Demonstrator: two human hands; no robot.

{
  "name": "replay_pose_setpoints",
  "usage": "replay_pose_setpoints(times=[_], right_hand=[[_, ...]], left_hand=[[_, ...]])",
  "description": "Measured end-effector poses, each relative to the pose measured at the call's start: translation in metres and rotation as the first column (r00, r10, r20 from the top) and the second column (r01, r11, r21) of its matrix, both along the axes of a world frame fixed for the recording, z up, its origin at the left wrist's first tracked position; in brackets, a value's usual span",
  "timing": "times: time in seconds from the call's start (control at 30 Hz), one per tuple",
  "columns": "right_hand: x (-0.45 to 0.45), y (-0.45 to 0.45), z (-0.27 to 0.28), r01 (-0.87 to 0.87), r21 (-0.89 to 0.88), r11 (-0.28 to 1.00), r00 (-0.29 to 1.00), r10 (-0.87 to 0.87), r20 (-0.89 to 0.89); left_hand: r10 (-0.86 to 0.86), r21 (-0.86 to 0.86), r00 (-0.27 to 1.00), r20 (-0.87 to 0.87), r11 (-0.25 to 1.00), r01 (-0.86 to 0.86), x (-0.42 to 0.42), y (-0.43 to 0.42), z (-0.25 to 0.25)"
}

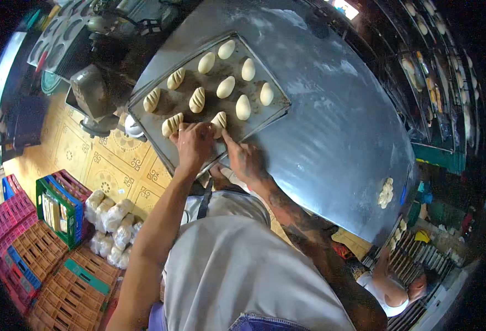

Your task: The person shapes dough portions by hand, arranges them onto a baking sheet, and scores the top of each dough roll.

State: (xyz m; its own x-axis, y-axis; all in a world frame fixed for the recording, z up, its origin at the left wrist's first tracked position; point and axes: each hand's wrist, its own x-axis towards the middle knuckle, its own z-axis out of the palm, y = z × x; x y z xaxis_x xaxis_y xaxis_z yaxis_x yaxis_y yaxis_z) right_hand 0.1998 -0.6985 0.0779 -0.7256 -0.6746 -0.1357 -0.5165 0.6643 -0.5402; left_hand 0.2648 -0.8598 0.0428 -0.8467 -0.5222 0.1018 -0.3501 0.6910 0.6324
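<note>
An oval dough piece point(219, 120) with slashes across its top lies at the near side of a metal baking tray point(265, 122). My left hand point(194, 144) is over the tray's near edge, fingers curled and closed, their tips against this piece; anything pinched in them is hidden. The index finger of my right hand point(246, 160) stretches out to the same piece, while its other fingers bend loosely. Beside my left fingers lies another slashed dough piece point(172, 124). Farther up the tray are more slashed pieces point(197, 100) and several smooth ones point(226, 87).
The tray rests on a large metal table point(331, 143), with a dough lump point(386, 193) near its right edge. Stacked plastic crates point(69, 287) and bagged goods point(113, 220) stand at lower left. Racks point(433, 83) rise at right. Another person point(389, 289) works at lower right.
</note>
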Motion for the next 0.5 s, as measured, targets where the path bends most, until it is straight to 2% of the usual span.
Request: replay_pose_setpoints(times=[0.07,0.17,0.3,0.37,0.43,0.47,0.5], right_hand=[[-0.004,-0.007,-0.003,0.013,0.057,0.998,1.000,-0.014,0.017],[-0.010,-0.024,-0.046,0.001,-0.154,0.988,0.996,-0.015,-0.093],[0.017,0.020,-0.017,-0.073,-0.014,0.997,0.997,0.072,-0.020],[0.008,0.040,-0.015,-0.032,0.046,0.998,0.999,0.030,0.032],[-0.026,0.048,-0.006,0.094,-0.051,0.994,0.995,-0.095,-0.034],[-0.053,0.040,0.010,0.119,0.041,0.992,0.992,-0.120,0.040],[-0.077,0.033,0.006,0.117,0.042,0.992,0.992,-0.119,0.050]], left_hand=[[-0.012,-0.057,0.999,-0.036,0.998,0.010,-0.004,-0.002,-0.009],[-0.042,0.151,0.998,0.047,0.988,0.035,0.008,-0.003,-0.031],[-0.011,0.101,0.991,0.136,0.995,-0.003,0.006,-0.011,-0.023],[-0.020,0.115,0.991,0.135,0.993,0.004,0.002,-0.008,-0.005],[-0.036,0.130,0.991,0.128,0.991,0.020,-0.013,-0.002,0.011],[-0.057,-0.012,0.997,0.057,0.998,0.058,-0.023,0.009,0.013],[-0.056,-0.011,0.996,0.067,0.998,0.057,-0.034,0.021,0.013]])
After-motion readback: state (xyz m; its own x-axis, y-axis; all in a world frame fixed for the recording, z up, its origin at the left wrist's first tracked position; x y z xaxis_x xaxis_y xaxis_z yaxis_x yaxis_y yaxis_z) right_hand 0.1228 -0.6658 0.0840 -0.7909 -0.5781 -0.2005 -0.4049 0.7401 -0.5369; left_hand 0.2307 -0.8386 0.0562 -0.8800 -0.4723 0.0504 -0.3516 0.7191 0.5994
